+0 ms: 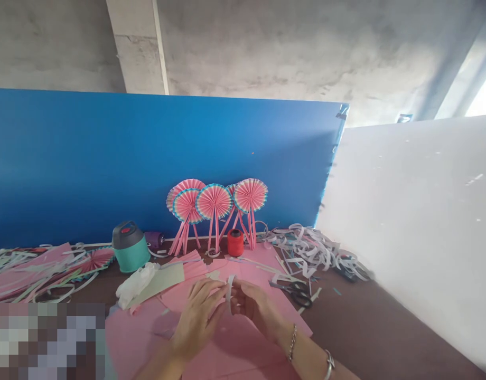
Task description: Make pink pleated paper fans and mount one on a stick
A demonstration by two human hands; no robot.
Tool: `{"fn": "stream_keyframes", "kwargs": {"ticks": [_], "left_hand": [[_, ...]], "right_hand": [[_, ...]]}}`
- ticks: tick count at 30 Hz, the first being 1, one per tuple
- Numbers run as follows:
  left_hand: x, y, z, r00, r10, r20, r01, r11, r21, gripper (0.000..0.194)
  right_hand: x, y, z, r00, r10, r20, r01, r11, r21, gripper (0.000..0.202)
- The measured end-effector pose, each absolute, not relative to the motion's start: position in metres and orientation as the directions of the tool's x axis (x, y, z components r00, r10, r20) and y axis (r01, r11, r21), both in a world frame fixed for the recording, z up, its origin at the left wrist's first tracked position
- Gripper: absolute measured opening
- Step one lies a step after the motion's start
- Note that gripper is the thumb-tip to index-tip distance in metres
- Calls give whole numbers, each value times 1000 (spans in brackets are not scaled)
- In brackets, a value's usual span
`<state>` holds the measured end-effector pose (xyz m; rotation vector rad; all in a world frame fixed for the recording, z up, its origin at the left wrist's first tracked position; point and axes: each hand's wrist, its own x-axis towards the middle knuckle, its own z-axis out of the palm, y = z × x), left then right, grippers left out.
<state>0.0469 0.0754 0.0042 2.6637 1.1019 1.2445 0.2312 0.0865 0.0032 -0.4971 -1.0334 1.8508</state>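
A narrow white strip, curled upright, is between my two hands above pink paper sheets. My left hand pinches it from the left with bent fingers. From the other side, my right hand closes its fingertips on the same strip. Whether the strip is paper or tape I cannot make out. Black-handled scissors lie to the right of my right hand. Left of my left hand are a crumpled white bundle and a pale green sheet.
Several pleated pink paper fans lean on the blue partition. A red spool and a teal container with a dark lid stand before it. Loose white strips heap at right; more paper scraps lie left. A white wall borders the right.
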Motion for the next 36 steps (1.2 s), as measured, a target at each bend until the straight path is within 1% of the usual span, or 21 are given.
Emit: {"fn": "stream_keyframes", "kwargs": {"ticks": [2, 5, 8, 10, 12, 14, 16, 18, 20, 22, 23, 25, 26, 28, 30, 32, 34, 36], "left_hand": [[47, 77, 6, 439, 595, 673, 591, -755, 282, 25], [48, 78, 8, 418, 620, 664, 593, -740, 318, 17], [48, 78, 8, 401, 647, 648, 579, -727, 369, 11], [48, 80, 6, 384, 660, 646, 560, -723, 405, 10], [47, 81, 3, 352, 673, 651, 540, -713, 446, 11], [48, 82, 1, 316, 687, 654, 524, -701, 484, 14], [50, 83, 0, 298, 697, 652, 509, -694, 509, 16], [51, 85, -2, 287, 704, 650, 491, -690, 532, 18], [49, 88, -4, 216, 727, 652, 481, -660, 577, 18], [45, 91, -7, 78, 763, 642, 486, -592, 643, 17], [42, 93, -8, 14, 780, 626, 491, -551, 675, 19], [37, 97, -9, -52, 810, 584, 511, -480, 713, 26], [36, 97, -9, -58, 820, 569, 522, -461, 718, 28], [37, 96, -7, -29, 829, 558, 538, -457, 708, 24], [42, 92, -4, 37, 830, 557, 532, -488, 692, 18], [49, 87, -1, 119, 827, 549, 518, -524, 677, 17], [54, 82, 2, 186, 822, 538, 511, -549, 662, 19], [56, 81, 3, 206, 819, 536, 511, -557, 655, 24]], "right_hand": [[231, 86, 4, -494, 864, 97, -527, -209, -824, 24], [231, 84, 8, -507, 856, 101, -495, -193, -847, 19], [231, 81, 7, -479, 874, 82, -453, -167, -876, 21], [231, 82, 3, -442, 895, 64, -429, -149, -891, 30], [230, 84, -4, -432, 898, 83, -394, -105, -913, 46], [228, 86, -11, -450, 881, 146, -331, -12, -944, 57], [227, 89, -15, -449, 869, 206, -227, 112, -967, 61], [226, 89, -15, -415, 877, 240, -112, 213, -971, 57], [226, 89, -11, -371, 893, 253, -45, 255, -966, 47], [227, 89, -7, -346, 907, 239, -49, 237, -970, 36], [228, 89, -6, -339, 914, 224, -67, 214, -975, 35], [229, 90, -6, -330, 924, 194, -107, 168, -980, 40], [229, 91, -7, -332, 924, 188, -125, 155, -980, 43], [228, 92, -11, -347, 917, 198, -140, 158, -978, 46], [227, 93, -16, -366, 904, 221, -126, 187, -974, 43], [226, 93, -19, -376, 895, 239, -94, 220, -971, 39], [225, 92, -20, -380, 891, 247, -76, 236, -969, 37], [225, 90, -18, -381, 892, 242, -66, 234, -970, 36]]}}
